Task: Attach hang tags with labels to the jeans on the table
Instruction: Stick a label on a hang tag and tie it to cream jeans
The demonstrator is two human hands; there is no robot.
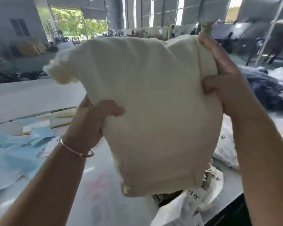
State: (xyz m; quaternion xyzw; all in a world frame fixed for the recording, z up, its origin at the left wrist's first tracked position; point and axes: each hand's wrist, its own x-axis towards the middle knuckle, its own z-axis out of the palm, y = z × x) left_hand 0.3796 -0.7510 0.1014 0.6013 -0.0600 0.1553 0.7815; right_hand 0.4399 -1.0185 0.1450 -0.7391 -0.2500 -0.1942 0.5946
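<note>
cream jeans [153, 103]; pale blue papers [23, 144]; dark navy garment pile [268, 88].

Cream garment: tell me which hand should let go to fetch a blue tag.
Left, probably. The left hand grips the cream garment at its lower edge, above the blue tags scattered on the table. The right hand holds the top corner, carrying the hanging cloth, with printed bags beneath.

Bare forearms; silver bangle [75, 148], left wrist

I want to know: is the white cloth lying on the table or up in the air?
Up in the air: the white cloth hangs between left hand and right hand.
</note>
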